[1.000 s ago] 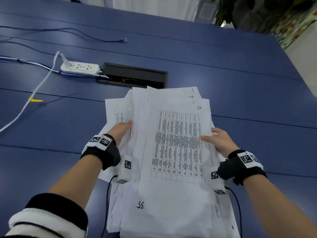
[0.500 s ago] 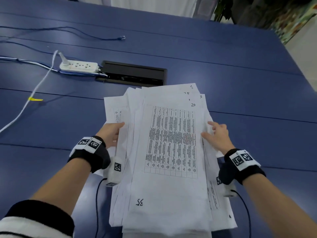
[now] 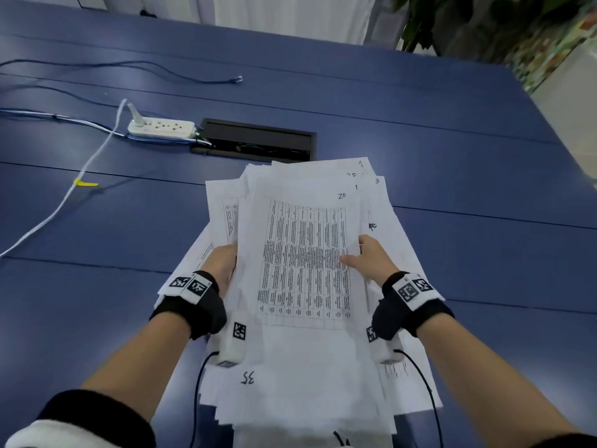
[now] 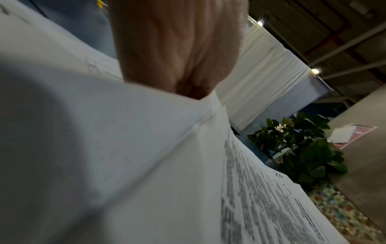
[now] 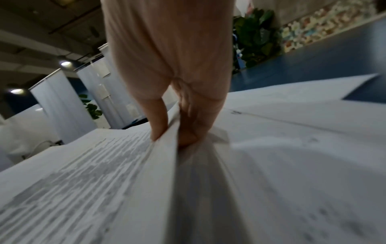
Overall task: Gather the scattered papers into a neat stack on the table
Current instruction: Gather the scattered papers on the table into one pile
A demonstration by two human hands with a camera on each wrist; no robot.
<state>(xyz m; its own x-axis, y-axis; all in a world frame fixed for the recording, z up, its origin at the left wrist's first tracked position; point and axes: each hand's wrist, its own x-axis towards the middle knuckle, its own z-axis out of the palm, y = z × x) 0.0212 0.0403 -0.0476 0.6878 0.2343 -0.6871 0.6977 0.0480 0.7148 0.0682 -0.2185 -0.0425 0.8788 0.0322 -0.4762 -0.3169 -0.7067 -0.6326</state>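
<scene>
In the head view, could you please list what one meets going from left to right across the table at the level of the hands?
Bare blue table → left hand → top printed sheet of the pile of papers → right hand → bare blue table again.

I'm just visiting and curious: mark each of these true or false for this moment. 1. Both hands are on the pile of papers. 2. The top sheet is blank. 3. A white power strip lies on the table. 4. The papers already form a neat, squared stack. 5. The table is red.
1. True: the left hand and the right hand hold the papers from either side.
2. False: the top sheet carries a printed table.
3. True: the power strip lies beside a black cable hatch.
4. False: the papers' edges fan out unevenly.
5. False: the table is blue.
</scene>
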